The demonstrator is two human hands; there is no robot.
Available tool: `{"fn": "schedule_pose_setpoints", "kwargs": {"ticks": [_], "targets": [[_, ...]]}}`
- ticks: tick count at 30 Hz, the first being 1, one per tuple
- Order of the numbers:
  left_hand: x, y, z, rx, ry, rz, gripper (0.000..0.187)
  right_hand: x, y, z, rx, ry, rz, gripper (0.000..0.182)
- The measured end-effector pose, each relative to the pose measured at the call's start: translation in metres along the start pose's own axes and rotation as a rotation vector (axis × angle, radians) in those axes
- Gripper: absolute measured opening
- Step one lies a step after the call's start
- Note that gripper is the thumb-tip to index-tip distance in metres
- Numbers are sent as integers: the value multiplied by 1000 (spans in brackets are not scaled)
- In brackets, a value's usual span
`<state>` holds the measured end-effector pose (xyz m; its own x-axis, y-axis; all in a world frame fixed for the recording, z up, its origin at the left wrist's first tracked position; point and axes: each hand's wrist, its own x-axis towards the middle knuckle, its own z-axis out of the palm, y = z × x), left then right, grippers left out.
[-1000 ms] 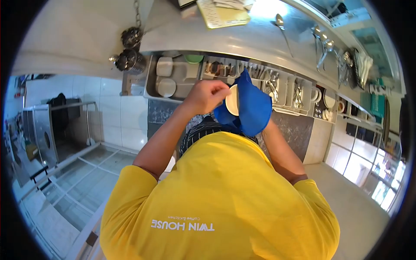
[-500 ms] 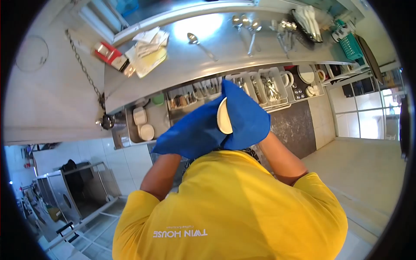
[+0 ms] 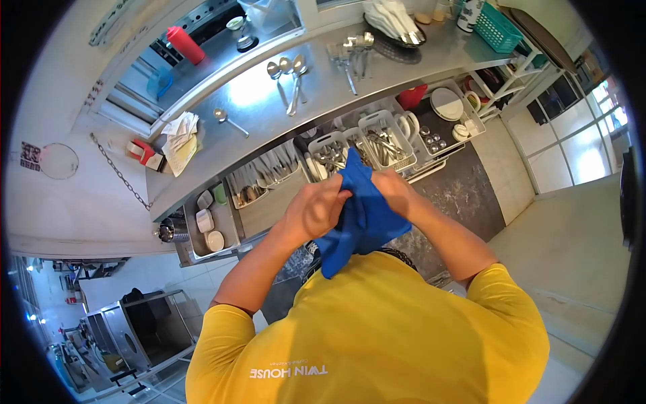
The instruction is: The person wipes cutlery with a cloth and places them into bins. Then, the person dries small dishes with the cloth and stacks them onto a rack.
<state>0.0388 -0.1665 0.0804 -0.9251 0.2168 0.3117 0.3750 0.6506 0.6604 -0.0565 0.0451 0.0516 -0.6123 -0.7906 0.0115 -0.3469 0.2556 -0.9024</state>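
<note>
A blue cloth (image 3: 367, 219) is bunched up in front of my chest. My left hand (image 3: 319, 209) has its fingers wrapped round the cloth's left side. On the right side, my right hand (image 3: 393, 192) grips the cloth as well. No white dish shows now; whether the folds cover anything cannot be seen. Just beyond the cloth, open drawers hold plastic trays of cutlery (image 3: 385, 143).
The steel counter (image 3: 202, 108) carries a single spoon (image 3: 231, 122), several more spoons and forks, napkins (image 3: 180, 138) and a green basket (image 3: 496, 30). A left drawer holds small white dishes (image 3: 205, 221); plates (image 3: 447, 104) sit at the right.
The cloth has gone from spread over both hands to bunched between them, and my hands now show. The white dish is out of sight. The view has shifted.
</note>
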Motion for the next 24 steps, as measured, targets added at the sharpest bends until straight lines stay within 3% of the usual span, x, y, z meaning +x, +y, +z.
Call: {"fn": "schedule_pose_setpoints", "kwargs": {"ticks": [1, 2, 4, 5, 7, 8, 10, 12, 14, 15, 16, 17, 18, 19, 21, 23, 24], "targets": [[10, 9, 1, -48, 1, -21, 12, -5, 5, -7, 226, 57, 19, 28], [17, 16, 6, -40, 1, -17, 12, -8, 3, -15, 227, 60, 10, 28], [28, 32, 20, 117, 213, -22, 12, -15, -7, -28, 76, 307, -266, 25], [32, 40, 28, 122, 214, -21, 12, -17, -12, -30, 78, 307, -271, 25], [39, 55, 44, -7, 475, -164, 19, -17, -23, -26, 174, 569, -257, 30], [43, 62, 50, -3, 519, -187, 23, -12, -21, -16, 177, 570, -256, 30], [49, 65, 74, -92, 631, -208, 24, -2, -8, 6, 619, 800, -299, 39], [48, 57, 85, -177, 747, -230, 24, -2, -2, 9, 623, 798, -279, 42], [46, 47, 89, -189, 692, -213, 24, -2, -3, 5, 624, 804, -254, 45], [46, 50, 82, -192, 688, -227, 24, -6, -10, -3, 556, 770, -238, 32], [48, 50, 67, -108, 513, -209, 24, -5, -11, -12, 485, 736, -227, 22], [50, 51, 51, -28, 338, -192, 24, -5, 2, -27, 393, 571, -228, 23], [51, 48, 37, -3, 235, -163, 22, -5, 0, -40, 390, 567, -218, 23], [53, 47, 25, -12, 232, -170, 22, -7, -13, -55, 267, 380, -215, 23], [56, 42, 4, 12, -92, -139, 20, -4, -28, -74, -25, 113, -224, 29], [57, 34, -2, -8, -148, -63, 20, 4, -33, -70, -107, 151, -239, 29], [59, 34, -3, -23, -52, -74, 19, 7, -34, -67, -192, 187, -272, 29]]}}
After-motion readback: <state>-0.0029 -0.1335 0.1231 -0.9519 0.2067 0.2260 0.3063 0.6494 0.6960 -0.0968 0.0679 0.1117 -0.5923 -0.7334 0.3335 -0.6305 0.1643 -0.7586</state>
